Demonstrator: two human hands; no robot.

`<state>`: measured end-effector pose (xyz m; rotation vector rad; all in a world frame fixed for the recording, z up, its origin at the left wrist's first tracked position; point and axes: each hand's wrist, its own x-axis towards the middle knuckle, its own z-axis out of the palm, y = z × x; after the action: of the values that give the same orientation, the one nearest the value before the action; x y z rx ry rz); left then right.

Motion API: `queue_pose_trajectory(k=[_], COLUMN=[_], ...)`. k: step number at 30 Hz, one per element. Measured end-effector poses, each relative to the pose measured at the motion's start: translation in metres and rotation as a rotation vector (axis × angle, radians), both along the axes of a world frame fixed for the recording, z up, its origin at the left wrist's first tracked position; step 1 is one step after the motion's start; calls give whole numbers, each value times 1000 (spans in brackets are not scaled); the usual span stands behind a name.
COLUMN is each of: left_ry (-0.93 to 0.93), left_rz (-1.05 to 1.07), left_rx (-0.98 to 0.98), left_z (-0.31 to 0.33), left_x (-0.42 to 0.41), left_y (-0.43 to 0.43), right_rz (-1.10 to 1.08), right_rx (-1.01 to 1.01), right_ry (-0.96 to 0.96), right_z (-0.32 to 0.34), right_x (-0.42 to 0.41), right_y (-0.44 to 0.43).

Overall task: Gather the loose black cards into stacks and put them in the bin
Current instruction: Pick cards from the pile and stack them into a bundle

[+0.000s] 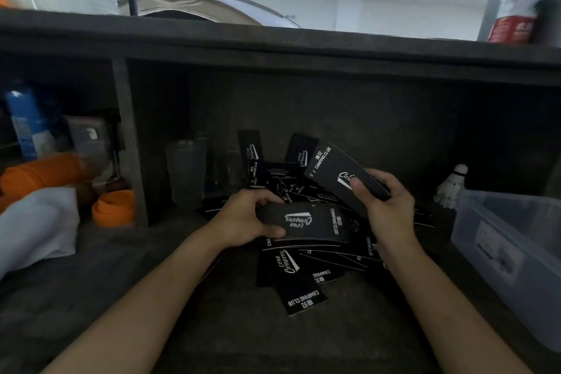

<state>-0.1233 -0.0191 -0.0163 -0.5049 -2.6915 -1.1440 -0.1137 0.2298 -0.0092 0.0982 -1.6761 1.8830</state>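
Note:
Several loose black cards (299,279) with white "Camping Club" print lie in a heap on the dark shelf, some leaning on the back wall. My left hand (243,218) grips a small stack of black cards (306,223), held flat above the heap. My right hand (385,206) pinches a single black card (334,170) by its lower end, thumb on top, tilted up to the left. The clear plastic bin (513,249) stands at the right, a short way from my right hand.
A white shuttlecock (452,184) stands by the bin's far corner. Clear glass cups (186,171) stand behind the heap at the left. Beyond a shelf divider (129,143) lie orange lids (113,208), an orange roll, a white cloth (36,228) and a blue box.

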Motion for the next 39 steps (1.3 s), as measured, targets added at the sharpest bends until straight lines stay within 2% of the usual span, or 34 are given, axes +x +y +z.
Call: queue_pose_trajectory(k=[3, 6, 9, 12, 19, 23, 27, 30, 32, 35, 39], left_ry=[82, -87, -251, -261, -197, -214, -79, 69, 136, 66, -71], left_rz=[142, 202, 141, 66, -29, -97, -84, -27, 16, -13, -23], left_rx=[144, 538, 907, 1032, 1040, 850, 711, 572, 466, 456, 576], left_z=[1, 1, 5, 6, 5, 6, 5, 3, 3, 5, 9], left_x=[-3, -6, -6, -6, -5, 0, 0, -4, -4, 0, 7], left_y=[-5, -5, 1, 5, 8, 8, 8, 2, -2, -2, 6], right_rz=[109, 358, 507, 518, 476, 456, 373, 277, 228, 205, 215], right_rx=[-133, -345, -372, -343, -338, -349, -323, -91, 165, 489, 615], right_ry=[-40, -112, -192, -273, -270, -213, -215, -216, -196, -143, -102], right_z=[3, 13, 12, -1, -9, -4, -4, -6, -9, -15, -22], right_x=[1, -1, 0, -1, -2, 4, 6, 7, 8, 11, 12], right_y=[4, 10, 0, -14, -18, -17, -12, -7, -5, -11, -14])
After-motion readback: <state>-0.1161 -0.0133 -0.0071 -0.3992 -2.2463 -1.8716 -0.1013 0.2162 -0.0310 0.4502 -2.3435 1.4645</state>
